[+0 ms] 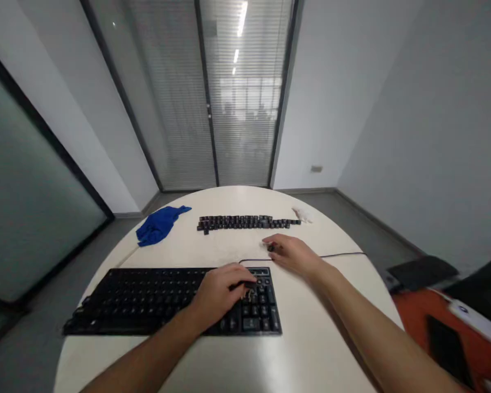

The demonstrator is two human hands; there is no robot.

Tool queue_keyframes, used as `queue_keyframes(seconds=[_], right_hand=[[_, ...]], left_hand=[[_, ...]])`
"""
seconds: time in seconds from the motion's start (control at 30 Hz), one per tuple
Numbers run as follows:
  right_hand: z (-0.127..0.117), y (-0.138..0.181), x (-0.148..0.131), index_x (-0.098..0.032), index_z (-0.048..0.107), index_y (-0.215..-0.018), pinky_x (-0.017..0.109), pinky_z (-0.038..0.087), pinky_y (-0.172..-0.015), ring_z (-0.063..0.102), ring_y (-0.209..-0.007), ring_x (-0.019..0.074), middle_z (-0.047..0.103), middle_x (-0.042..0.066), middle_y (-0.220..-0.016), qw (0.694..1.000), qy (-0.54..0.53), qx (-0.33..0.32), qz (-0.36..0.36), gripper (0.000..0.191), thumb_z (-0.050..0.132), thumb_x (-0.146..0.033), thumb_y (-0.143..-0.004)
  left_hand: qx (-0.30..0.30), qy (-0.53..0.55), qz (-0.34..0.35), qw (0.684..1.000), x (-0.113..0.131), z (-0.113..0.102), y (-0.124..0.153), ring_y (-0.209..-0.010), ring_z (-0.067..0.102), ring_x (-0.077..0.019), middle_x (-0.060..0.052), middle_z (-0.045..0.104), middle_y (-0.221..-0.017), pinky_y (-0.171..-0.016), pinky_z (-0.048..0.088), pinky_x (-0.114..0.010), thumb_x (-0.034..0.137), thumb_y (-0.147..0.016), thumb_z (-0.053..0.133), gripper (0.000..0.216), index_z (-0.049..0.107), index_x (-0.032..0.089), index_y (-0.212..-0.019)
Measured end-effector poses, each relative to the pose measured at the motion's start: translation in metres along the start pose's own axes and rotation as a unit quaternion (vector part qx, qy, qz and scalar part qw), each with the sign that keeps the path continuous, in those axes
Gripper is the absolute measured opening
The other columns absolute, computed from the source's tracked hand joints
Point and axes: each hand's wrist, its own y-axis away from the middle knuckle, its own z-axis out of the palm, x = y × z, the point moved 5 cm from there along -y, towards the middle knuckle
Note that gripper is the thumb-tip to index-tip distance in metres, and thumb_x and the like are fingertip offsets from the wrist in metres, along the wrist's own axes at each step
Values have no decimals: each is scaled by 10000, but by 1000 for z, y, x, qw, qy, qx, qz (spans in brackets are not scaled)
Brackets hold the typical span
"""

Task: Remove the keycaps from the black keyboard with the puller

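A black keyboard (147,300) lies across the near left of the white round table. Over its number pad is my left hand (221,292), fingers curled down, thumb and forefinger bent close to the keys; whatever lies between the fingertips is hidden. To the right of the keyboard, just above the table, my right hand (292,254) is closed in a pinch on a small black keycap (270,248). Something whitish and blurred shows beside these fingertips. Beyond both hands, loose black keycaps (241,222) are laid out in rows.
A crumpled blue cloth (159,225) lies at the table's left edge, a whitish crumpled piece (301,215) at the far right. The thin cable (341,254) crosses to the right edge. Beyond that edge, an orange surface (425,311) bears a dark phone-like slab (448,349) and a white power strip (477,322).
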Motion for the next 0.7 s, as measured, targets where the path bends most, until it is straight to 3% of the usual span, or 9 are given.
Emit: queue_keyframes(seconds=[0.13, 0.33, 0.7], right_hand=[[-1, -1, 3, -225, 645, -1174, 272, 492, -772, 669, -872, 179, 705, 57, -1099, 1000, 15, 19, 16, 329, 604, -210, -847], [-14, -2, 22, -202, 722, -1040, 268, 483, -751, 679, -837, 196, 737, 65, -971, 994, 71, 44, 72, 239, 593, -187, -839], [-35, 11, 69, -274, 729, -1041, 288, 452, -703, 669, -916, 235, 705, 55, -1117, 950, 166, 118, 235, 222, 602, -286, -859]], left_hand=[[9, 2, -11, 1000, -4, 0, 1, -902, 669, -160, -28, 729, -960, -835, 508, -269, 42, -824, 591, 259, 734, 208, -962], [45, 11, -82, 996, -11, 0, 1, -836, 673, -167, -29, 730, -910, -738, 523, -265, 198, -870, 630, 109, 730, 203, -913], [54, 38, -124, 990, -13, -2, 1, -809, 680, -162, -32, 735, -897, -689, 524, -245, 233, -867, 629, 109, 724, 185, -888]])
